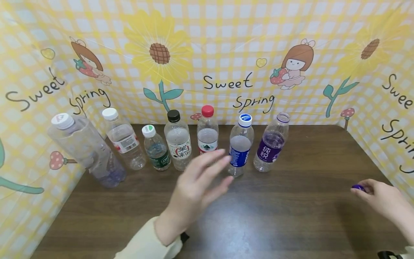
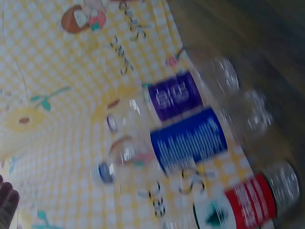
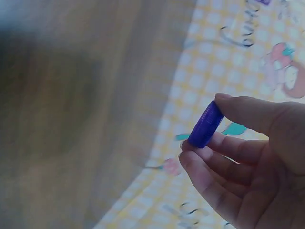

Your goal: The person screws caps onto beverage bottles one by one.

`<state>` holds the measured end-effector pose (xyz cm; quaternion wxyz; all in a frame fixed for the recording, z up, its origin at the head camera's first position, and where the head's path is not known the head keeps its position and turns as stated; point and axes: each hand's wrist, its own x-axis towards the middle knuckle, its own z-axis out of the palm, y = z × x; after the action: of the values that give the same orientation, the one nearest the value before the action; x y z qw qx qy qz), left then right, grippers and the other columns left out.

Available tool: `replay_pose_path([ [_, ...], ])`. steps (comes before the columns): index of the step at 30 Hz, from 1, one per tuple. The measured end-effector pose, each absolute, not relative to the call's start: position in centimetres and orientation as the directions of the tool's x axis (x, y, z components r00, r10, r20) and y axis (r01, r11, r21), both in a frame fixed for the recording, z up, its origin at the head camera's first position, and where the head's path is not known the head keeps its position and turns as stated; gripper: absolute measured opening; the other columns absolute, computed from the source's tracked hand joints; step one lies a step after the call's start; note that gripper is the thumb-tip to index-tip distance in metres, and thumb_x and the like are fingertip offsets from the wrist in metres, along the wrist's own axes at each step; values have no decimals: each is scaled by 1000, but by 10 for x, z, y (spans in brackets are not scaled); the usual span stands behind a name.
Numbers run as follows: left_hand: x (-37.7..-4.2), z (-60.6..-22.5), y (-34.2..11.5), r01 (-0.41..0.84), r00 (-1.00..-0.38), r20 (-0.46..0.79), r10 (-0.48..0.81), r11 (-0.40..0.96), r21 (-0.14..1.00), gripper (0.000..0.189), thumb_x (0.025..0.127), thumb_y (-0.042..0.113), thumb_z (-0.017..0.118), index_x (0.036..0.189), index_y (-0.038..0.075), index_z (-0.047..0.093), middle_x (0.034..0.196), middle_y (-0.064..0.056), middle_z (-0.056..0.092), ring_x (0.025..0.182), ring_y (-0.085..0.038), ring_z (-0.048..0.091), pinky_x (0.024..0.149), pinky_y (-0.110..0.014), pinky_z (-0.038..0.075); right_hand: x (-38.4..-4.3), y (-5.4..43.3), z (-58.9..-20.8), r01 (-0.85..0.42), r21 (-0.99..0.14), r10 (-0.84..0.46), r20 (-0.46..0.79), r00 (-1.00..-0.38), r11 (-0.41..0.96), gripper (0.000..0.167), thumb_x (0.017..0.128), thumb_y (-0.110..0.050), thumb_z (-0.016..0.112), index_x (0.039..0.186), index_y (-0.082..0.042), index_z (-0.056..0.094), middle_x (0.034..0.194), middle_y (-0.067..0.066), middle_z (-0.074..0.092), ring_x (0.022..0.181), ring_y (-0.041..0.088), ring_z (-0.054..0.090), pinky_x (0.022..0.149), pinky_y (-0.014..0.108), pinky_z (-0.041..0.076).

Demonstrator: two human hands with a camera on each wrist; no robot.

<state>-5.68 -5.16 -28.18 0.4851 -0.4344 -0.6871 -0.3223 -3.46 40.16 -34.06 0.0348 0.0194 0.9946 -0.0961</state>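
Note:
My right hand (image 1: pixel 383 199) pinches a purple bottle cap (image 3: pixel 206 124) between thumb and fingertips, over the right side of the table. At the right end of a row of bottles stands the purple-label bottle (image 1: pixel 269 147), its mouth uncapped. My left hand (image 1: pixel 197 187) is in the air before the row, holding nothing, its fingers apart and slightly bent. In the head view it overlaps the lower part of the red-capped bottle (image 1: pixel 207 133). Just beyond its fingertips is the blue-label bottle (image 1: pixel 239 153), wearing a white and blue cap. The left wrist view shows only some fingers (image 2: pixel 6 202).
Further left stand a black-capped bottle (image 1: pixel 178 144), a small green-label bottle (image 1: pixel 156 151), a white-capped bottle (image 1: pixel 126 140) and a large, leaning-looking clear bottle (image 1: pixel 93 154). All are on a dark wooden table (image 1: pixel 310 223). A yellow checked cloth (image 1: pixel 207 43) surrounds its back and sides.

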Motion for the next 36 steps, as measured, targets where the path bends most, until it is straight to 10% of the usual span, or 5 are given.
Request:
replay_pose_path([
  [21, -97, -295, 87, 595, -755, 557, 347, 719, 359, 84, 87, 46, 65, 146, -1, 28, 146, -17, 38, 135, -25, 43, 99, -26, 49, -37, 320, -262, -37, -270, 22, 213, -977, 962, 52, 89, -37, 65, 110, 10, 59, 87, 28, 67, 71, 40, 65, 56, 49, 50],
  [36, -133, -297, 121, 364, -930, 269, 250, 725, 585, 96, 86, 45, 66, 153, 7, 10, 152, -18, 28, 139, -28, 37, 92, -29, 54, -32, 296, -233, -166, -238, -78, 342, -936, 957, 42, 84, -29, 72, 107, 5, 64, 86, 24, 69, 71, 40, 67, 61, 54, 51],
])
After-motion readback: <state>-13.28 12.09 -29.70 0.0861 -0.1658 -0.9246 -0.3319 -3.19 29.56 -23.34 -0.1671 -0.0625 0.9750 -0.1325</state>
